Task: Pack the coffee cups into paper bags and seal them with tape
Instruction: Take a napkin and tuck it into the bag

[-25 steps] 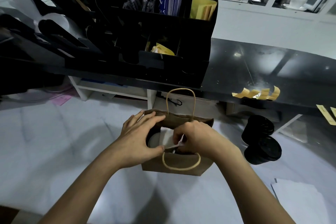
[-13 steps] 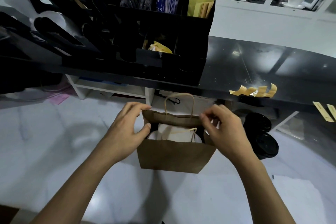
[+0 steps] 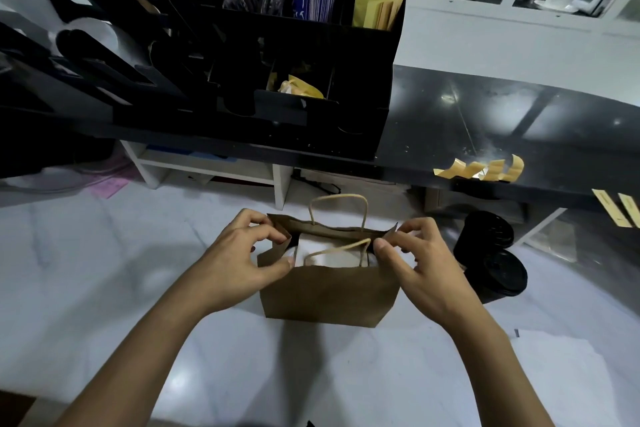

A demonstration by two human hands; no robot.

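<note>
A black counter (image 3: pixel 485 135) crosses the upper frame, strips of tape (image 3: pixel 481 168) stuck at its right edge. Below it, at centre frame, a brown paper bag (image 3: pixel 329 291) stands upright on the white table (image 3: pixel 104 270), mouth up, its long side running left to right. The left hand (image 3: pixel 242 260) pinches the bag's left rim; the right hand (image 3: pixel 419 263) pinches the right rim. Black cup lids (image 3: pixel 498 263) sit just right.

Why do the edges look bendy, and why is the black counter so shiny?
Head view: the wide lens curves the black counter near the edges; ceiling lights glare off it as white patches. The rack sinks into dark shadow. The paper bag and both hands look sharp.
</note>
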